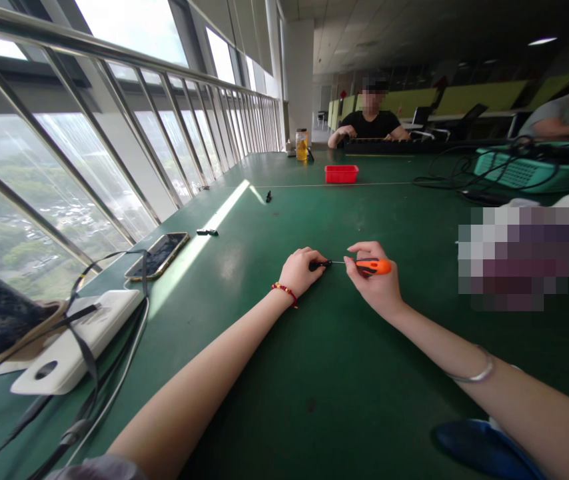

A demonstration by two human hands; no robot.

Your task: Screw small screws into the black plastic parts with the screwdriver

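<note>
My left hand (300, 269) is closed on a small black part (318, 265) on the green table (274, 373); a red bead bracelet is on that wrist. My right hand (375, 283) grips an orange-handled screwdriver (372, 266), held level, its thin metal tip touching the black part. Both hands meet at the middle of the table, a little above its surface. A silver bangle circles my right forearm.
A phone (157, 255), a white power strip (72, 347) with black cables and a dark bag lie at the left. Small black parts (207, 232) and a red tray (341, 174) lie farther off. Two people sit at the far end; a teal device (524, 170) with cables at right.
</note>
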